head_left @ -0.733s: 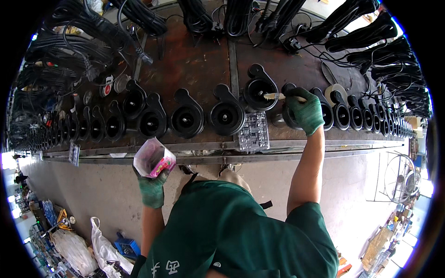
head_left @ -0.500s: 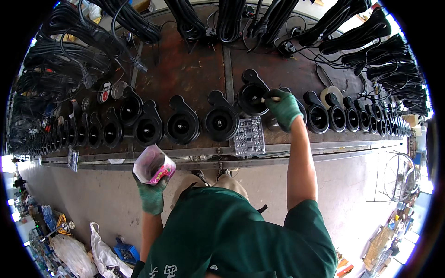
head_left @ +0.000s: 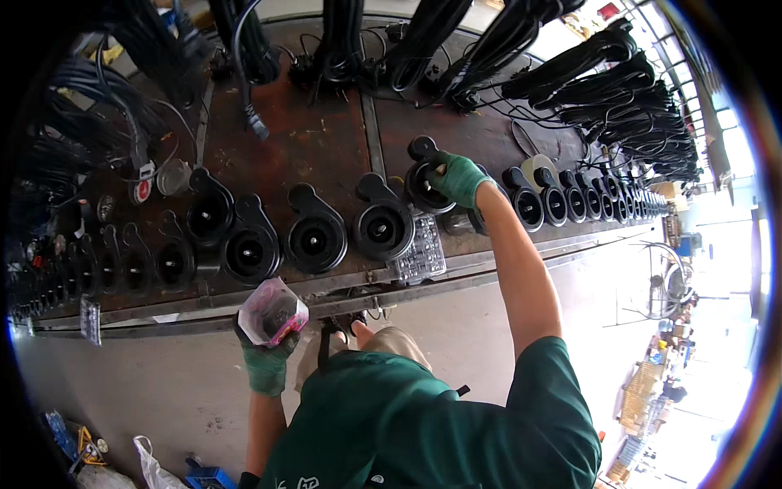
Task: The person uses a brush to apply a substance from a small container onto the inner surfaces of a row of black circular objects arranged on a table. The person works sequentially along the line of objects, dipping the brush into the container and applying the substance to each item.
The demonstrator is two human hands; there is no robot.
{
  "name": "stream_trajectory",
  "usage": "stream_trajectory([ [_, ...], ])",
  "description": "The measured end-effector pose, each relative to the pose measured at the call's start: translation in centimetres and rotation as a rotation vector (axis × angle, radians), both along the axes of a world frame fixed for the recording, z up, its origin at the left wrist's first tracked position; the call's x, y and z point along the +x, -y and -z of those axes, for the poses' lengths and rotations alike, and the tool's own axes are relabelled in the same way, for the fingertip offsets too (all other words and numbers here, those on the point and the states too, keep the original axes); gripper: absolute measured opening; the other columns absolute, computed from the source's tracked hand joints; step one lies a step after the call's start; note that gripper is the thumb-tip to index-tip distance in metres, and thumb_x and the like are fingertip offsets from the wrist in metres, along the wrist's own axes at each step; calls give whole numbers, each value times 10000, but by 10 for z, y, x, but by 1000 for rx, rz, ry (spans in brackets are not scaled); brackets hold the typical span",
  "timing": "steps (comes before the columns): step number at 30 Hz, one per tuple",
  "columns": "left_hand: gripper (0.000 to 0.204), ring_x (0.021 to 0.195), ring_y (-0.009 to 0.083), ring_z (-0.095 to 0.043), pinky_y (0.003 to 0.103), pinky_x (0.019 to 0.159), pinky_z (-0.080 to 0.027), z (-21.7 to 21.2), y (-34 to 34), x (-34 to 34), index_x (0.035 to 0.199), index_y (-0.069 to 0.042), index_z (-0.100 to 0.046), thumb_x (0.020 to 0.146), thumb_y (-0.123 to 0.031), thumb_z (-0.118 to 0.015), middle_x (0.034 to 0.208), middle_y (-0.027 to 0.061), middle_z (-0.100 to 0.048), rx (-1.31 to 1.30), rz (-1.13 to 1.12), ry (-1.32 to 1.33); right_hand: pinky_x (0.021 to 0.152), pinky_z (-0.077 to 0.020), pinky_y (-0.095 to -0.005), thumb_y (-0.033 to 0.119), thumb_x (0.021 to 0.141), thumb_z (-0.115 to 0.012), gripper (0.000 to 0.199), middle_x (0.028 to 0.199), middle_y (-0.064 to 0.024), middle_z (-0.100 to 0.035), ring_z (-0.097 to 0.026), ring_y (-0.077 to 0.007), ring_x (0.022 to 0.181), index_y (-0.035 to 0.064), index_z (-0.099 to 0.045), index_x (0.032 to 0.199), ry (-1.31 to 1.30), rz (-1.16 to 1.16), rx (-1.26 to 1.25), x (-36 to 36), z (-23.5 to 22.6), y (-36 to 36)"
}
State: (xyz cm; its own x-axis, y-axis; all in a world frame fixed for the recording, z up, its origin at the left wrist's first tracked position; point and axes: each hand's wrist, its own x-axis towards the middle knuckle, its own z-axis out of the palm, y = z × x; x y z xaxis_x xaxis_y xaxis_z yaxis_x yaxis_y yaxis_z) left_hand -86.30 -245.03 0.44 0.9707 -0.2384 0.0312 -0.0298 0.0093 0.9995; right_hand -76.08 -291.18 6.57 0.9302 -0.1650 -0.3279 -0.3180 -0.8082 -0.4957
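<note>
My right hand (head_left: 458,178), in a green glove, rests on a round black pump housing (head_left: 423,181) on the rusty steel workbench (head_left: 326,138), fingers over its right rim. My left hand (head_left: 265,359), also green-gloved, holds a small clear plastic tub (head_left: 272,311) with pink and dark bits inside, below the bench's front edge. More black housings (head_left: 313,235) line the bench in a row to both sides. A clear compartment tray (head_left: 421,254) of small parts lies just in front of the housing under my right hand.
Bundles of black cables (head_left: 619,73) hang and lie along the far side of the bench. A grey concrete floor (head_left: 163,391) runs under the bench, with bags and a blue crate (head_left: 208,474) at lower left. A fan (head_left: 664,285) stands at right.
The view has shifted left along the bench. My right hand moved left from the housings at right onto this housing. The left hand still holds the tub.
</note>
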Motion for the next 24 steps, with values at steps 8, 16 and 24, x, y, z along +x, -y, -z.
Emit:
stream_trajectory([
  [8,809,1222,223,-588,367,1035,-497,15,-28,6,1400,-46,-434,735,-94,-892,1350,99,-571,48,-23,61,925,-531,-460,262,892,-626,300,1136,-201,-709,-666,-405,1072,140,-726,1147,-258,-117,-308,-1,-32,-16],
  [16,878,1221,219,-588,372,1027,-522,11,7,-12,1408,-64,-378,688,27,-873,1345,104,-557,-70,10,-55,892,-515,-338,-18,835,-621,210,1056,-132,-619,-636,-308,980,85,-744,970,130,-239,1,-15,20,34],
  [24,901,1228,234,-591,389,1009,-555,-8,99,-39,1412,-99,-340,699,91,-858,1355,101,-546,23,61,-35,789,-521,-312,64,934,-676,169,928,-82,-695,-642,-171,825,44,-729,1094,248,48,410,-81,-34,69],
])
